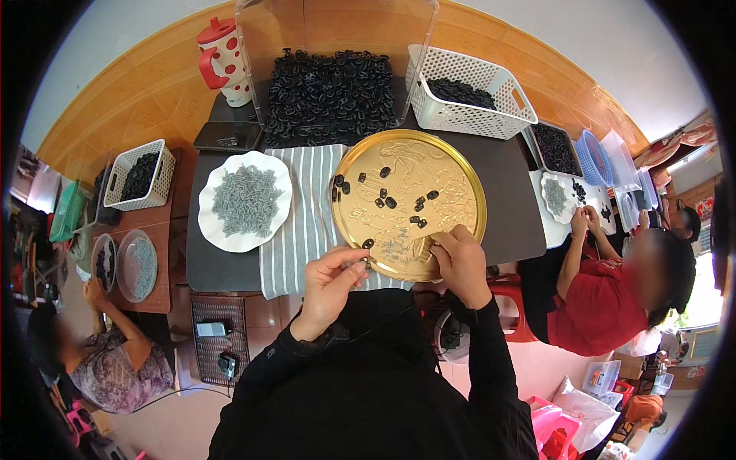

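While both hands work at the near rim of the gold tray [460, 192], the left hand [331, 282] pinches a small black piece [368, 244] between thumb and fingertips, right at the tray's edge. Over on the other side, the right hand [460, 263] is curled tight with its fingers tucked down onto the tray; something small seems to be gripped there, but I cannot tell what. Just between the two hands sits a little clump of grey bits [397, 247] on the tray. More black pieces [387, 201] lie scattered loose across the tray's middle and left part, well apart from one another.

Left of the tray, a striped cloth [307, 215] runs under its rim, and beside that a white plate [211, 230] carries a grey heap. Farther back, a big black pile [330, 96] fills a clear bin, with a white basket [468, 115] of the same black parts to its right and a red-spotted jug [226, 61] to its left. A phone [228, 136] lies flat near the jug. Two other people sit at either side, each at their own trays.
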Action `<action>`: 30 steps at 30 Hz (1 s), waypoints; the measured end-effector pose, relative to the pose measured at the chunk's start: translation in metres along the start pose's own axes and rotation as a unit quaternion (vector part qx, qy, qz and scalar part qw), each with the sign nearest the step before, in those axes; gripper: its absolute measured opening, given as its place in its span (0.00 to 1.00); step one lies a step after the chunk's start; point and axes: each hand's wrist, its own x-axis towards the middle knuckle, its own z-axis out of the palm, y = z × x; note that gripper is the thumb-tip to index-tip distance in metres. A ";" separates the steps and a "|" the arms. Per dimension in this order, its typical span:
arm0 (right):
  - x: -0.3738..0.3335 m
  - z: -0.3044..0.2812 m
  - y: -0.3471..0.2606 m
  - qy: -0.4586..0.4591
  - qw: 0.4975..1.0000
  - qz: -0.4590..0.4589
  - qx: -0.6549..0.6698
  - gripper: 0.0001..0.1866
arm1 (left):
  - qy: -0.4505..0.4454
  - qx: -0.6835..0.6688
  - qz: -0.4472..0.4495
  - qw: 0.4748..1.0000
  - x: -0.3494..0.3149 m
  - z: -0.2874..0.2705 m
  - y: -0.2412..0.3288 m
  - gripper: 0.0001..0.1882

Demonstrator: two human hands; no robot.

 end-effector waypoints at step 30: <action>0.009 0.044 -0.062 -0.082 0.731 0.228 0.639 0.07 | 0.030 0.009 0.029 0.999 -0.001 -0.001 0.003 0.12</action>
